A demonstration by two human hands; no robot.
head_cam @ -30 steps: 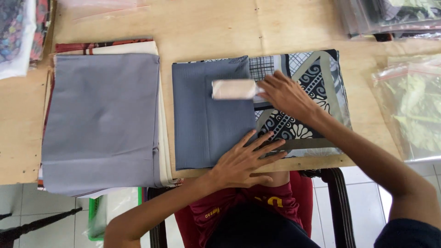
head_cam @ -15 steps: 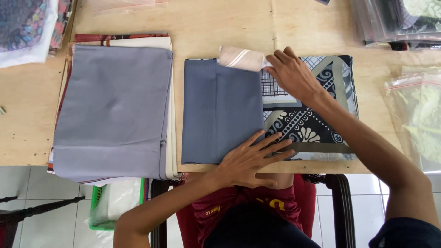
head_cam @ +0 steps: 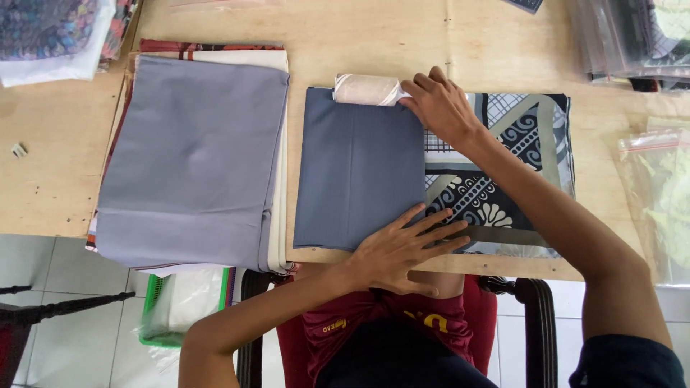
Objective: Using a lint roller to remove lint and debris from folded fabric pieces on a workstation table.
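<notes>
A folded cloth lies on the wooden table in front of me, with a plain grey-blue half at left and a dark blue patterned half at right. My left hand presses flat on its near edge, fingers spread. My right hand holds the handle of a pale roller, which rests at the far edge of the grey-blue half.
A stack of folded cloths topped by a plain grey one lies to the left. Clear plastic bags sit at the right edge and more packed cloths at the far right. Patterned fabric lies far left.
My right hand has pushed the roller away from me, from the middle of the grey-blue cloth up to its far edge. My left hand has stayed pressed on the near edge.
</notes>
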